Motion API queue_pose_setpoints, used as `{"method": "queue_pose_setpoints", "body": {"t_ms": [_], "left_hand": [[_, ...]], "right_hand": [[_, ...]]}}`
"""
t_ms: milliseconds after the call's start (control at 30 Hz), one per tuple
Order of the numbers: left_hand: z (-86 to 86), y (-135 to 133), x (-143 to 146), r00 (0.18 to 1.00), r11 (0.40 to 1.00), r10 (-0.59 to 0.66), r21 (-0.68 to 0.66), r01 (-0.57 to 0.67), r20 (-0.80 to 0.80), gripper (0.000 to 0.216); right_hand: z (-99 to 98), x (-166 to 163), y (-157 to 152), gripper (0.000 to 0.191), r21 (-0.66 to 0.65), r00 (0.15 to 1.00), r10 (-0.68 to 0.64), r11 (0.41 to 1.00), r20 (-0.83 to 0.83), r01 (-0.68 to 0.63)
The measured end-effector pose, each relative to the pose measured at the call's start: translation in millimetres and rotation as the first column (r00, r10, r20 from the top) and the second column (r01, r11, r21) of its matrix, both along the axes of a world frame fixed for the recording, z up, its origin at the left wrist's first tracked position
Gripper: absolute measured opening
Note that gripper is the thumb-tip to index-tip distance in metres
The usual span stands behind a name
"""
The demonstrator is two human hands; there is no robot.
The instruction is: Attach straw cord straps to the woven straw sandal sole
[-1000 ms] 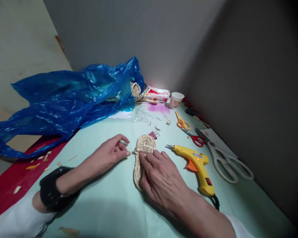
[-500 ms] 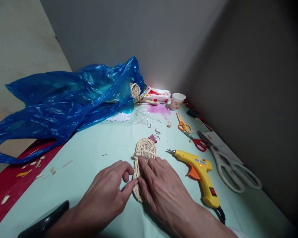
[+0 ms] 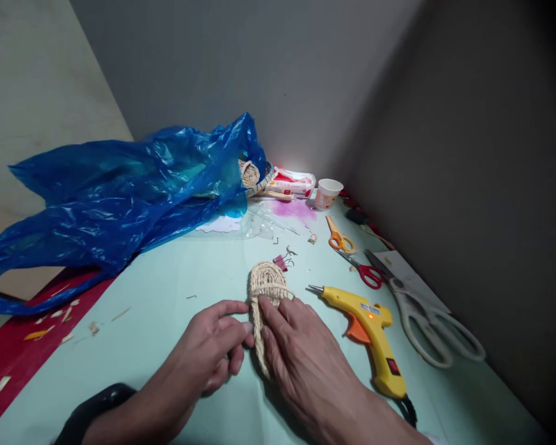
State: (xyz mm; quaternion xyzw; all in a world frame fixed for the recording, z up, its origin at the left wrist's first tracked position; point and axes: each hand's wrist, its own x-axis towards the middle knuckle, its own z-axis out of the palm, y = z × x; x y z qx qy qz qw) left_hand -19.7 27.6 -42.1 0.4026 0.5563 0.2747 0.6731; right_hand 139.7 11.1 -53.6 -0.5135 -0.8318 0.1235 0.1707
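A small woven straw sandal (image 3: 265, 285) with a thin strap lies flat on the pale green table (image 3: 176, 290). My right hand (image 3: 301, 355) lies flat on its heel half, fingers spread, pressing it down. My left hand (image 3: 210, 352) sits just left of the sandal, its fingertips touching the sandal's left edge. A black band is on my left wrist. A yellow glue gun (image 3: 368, 334) with an orange trigger lies right of my right hand, nozzle pointing left.
A large blue plastic bag (image 3: 115, 191) covers the far left. Pink binder clips (image 3: 282, 261) lie beyond the sandal. Orange scissors (image 3: 339, 238), red scissors (image 3: 367, 272) and big white shears (image 3: 426, 315) lie along the right wall. A paper cup (image 3: 327, 193) stands at the back.
My left hand came in from the left and back toward me, and now touches the sandal's edge. My right hand stays pressed on the sandal.
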Motion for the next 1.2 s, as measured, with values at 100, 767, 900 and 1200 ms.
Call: {"method": "queue_pose_setpoints", "body": {"t_ms": [100,767,900,1200], "left_hand": [[1.5,3,6,1.0,0.999,-0.005,0.034,0.004,0.019,0.032],[-2.0,4,-8,0.902,0.945,0.193,0.173,-0.276,0.386,0.017],[-2.6,-1,-8,0.896,0.97,0.12,0.143,-0.198,0.428,0.018],[5.1,-3,-4,0.957,0.959,-0.02,0.276,-0.064,0.29,0.02]], "right_hand": [[-4.4,0,0,0.035,0.039,0.996,-0.025,0.999,-0.085,0.028],[35.4,38,5,0.039,-0.174,0.626,-0.357,0.926,-0.693,0.335],[30.6,36,15,0.048,-0.529,0.518,-0.422,0.845,-0.744,-0.071],[21.4,24,8,0.028,-0.533,0.398,-0.401,0.786,-0.825,-0.314]]}}
